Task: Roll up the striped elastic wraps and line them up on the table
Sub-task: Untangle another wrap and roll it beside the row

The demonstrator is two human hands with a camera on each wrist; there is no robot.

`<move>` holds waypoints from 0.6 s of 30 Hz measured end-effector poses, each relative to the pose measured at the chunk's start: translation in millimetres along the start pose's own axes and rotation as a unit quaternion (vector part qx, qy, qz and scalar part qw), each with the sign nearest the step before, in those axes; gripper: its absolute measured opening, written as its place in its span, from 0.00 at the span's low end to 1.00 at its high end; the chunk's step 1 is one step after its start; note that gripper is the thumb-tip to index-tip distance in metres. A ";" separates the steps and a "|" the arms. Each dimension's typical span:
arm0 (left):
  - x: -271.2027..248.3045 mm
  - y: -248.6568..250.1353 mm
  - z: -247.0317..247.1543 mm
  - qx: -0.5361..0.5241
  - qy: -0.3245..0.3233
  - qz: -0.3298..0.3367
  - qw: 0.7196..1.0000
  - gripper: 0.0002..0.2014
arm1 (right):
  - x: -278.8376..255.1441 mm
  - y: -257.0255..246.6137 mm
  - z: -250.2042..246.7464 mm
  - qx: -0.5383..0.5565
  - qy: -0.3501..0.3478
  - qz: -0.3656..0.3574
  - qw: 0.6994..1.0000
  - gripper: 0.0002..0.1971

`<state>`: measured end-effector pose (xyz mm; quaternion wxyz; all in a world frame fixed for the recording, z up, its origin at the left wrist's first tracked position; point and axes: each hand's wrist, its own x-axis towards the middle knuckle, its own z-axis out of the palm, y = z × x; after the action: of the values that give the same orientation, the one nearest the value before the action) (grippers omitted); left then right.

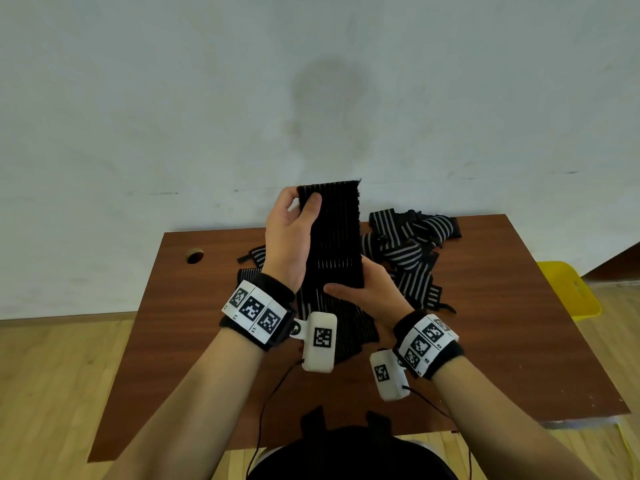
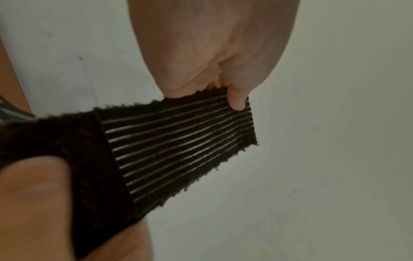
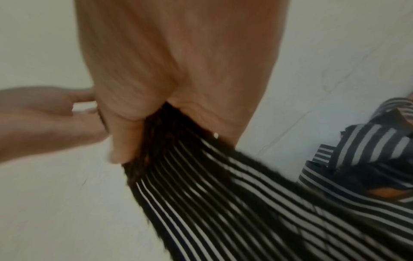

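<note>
Left hand (image 1: 289, 237) pinches the far end of one striped wrap (image 1: 334, 233), thumb on the near face, grip closed on the fabric at 12 o'clock above the tabletop (image 1: 502, 341). Right hand (image 1: 374, 289) grips the same wrap lower down, at 6 o'clock from the left; its tail hangs to the tabletop. Loose wraps (image 1: 405, 247) lie heaped at 2 o'clock.
</note>
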<state>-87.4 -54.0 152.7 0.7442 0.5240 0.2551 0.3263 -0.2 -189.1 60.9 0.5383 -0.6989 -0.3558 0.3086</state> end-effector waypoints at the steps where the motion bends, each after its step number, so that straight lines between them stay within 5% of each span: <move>1: 1.4 2.0 1.1 -0.006 0.003 -0.004 1.000 0.09 | 0.9 3.4 2.1 -0.033 0.016 0.003 0.999 0.20; 4: 5.9 5.5 2.2 -0.020 0.013 -0.008 1.000 0.11 | 2.0 4.1 2.9 -0.027 0.039 -0.020 0.999 0.17; 12: 8.9 -2.2 -1.7 -0.049 0.036 -0.017 0.998 0.08 | -3.4 7.2 -5.9 0.026 -0.086 0.012 0.996 0.16; 15: 11.7 1.3 -3.9 -0.073 0.045 -0.006 0.996 0.07 | -7.2 19.3 -2.4 -0.014 -0.057 0.032 0.998 0.23; 18: 16.3 7.2 -6.7 -0.076 0.047 0.004 0.996 0.03 | -5.4 32.0 1.2 -0.040 -0.026 0.025 0.999 0.19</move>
<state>-83.1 -35.9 156.7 0.7681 0.4506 0.2624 0.3717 1.1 -198.3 29.8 0.4926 -0.7203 -0.3637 0.3259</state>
